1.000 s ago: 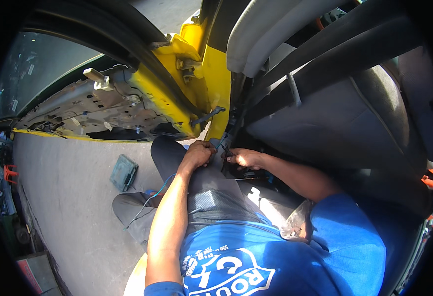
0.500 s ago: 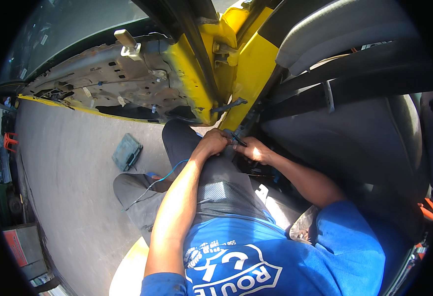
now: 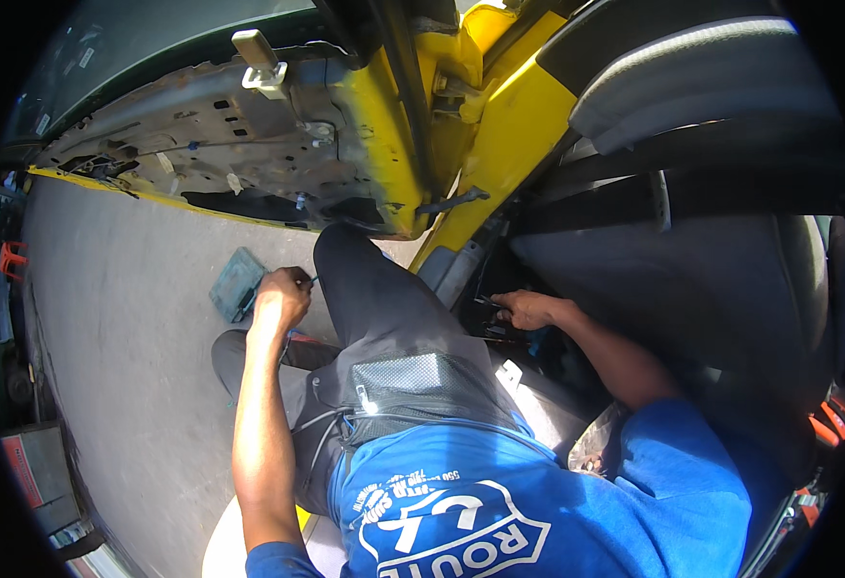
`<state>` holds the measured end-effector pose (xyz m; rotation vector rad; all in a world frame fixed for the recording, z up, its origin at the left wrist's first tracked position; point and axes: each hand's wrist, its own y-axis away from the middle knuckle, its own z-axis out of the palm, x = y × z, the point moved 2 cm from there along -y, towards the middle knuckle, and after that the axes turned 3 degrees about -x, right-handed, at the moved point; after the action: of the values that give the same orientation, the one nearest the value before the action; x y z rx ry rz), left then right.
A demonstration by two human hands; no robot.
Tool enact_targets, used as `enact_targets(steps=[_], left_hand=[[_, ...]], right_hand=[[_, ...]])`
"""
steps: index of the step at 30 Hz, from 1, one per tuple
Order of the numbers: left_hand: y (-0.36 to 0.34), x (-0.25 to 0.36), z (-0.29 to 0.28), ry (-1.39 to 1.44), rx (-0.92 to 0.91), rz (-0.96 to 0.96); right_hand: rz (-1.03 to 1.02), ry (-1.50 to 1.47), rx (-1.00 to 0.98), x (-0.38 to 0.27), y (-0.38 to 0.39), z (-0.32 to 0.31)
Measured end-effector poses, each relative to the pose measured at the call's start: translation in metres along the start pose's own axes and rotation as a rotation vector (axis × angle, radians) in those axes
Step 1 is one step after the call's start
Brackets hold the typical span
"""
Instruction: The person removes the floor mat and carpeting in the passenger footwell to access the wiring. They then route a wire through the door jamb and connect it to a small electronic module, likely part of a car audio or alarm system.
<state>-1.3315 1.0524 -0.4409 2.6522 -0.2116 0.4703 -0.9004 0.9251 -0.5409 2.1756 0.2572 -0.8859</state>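
My left hand [image 3: 283, 298] is raised between my knee and a teal tool case [image 3: 237, 284] on the ground. Its fingers are pinched on a thin blue-green wire [image 3: 314, 280], of which a short end shows. Low in the car's door opening, my right hand [image 3: 527, 309] is closed around a small dark hand tool [image 3: 487, 302]. Its shape is partly lost in shadow, and the fingers cover the rest. Beside it is the grey lower end of the yellow door pillar [image 3: 455, 272].
An open yellow door [image 3: 278, 144] with its inner panel bare stands ahead to the left. A grey car seat [image 3: 683, 279] is at my right. The dashboard [image 3: 707, 82] juts in above it. Orange-handled tools [image 3: 830, 422] lie at the far right.
My hands have parted. The left hand has moved left, away from the pillar, with the wire. My right hand has shifted slightly right and down, still holding the dark tool.
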Motion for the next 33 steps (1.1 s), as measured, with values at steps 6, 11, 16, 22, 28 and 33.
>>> enact_targets(steps=[6,11,16,22,28,33], left_hand=[[0.043,-0.106,0.052,-0.097,-0.138,-0.272],[0.056,-0.106,0.091,-0.314,-0.197,-0.21],[0.079,-0.097,0.074,-0.487,-0.145,-0.201],[0.093,-0.148,0.008,-0.149,-0.119,-0.085],[0.181,-0.267,-0.103,-0.143,0.487,-0.614],[0.253,-0.292,-0.084,0.125,-0.305,-0.971]], right_hand=[[0.118,-0.399,0.42,0.068,-0.041,0.01],[0.408,-0.4,0.627,0.13,-0.104,0.023],[0.535,-1.064,0.637,0.149,-0.152,0.048],[0.377,-0.932,0.482,0.119,-0.117,0.028],[0.427,-0.796,0.277,0.106,-0.068,-0.001],[0.328,-0.973,0.343,0.108,-0.056,0.005]])
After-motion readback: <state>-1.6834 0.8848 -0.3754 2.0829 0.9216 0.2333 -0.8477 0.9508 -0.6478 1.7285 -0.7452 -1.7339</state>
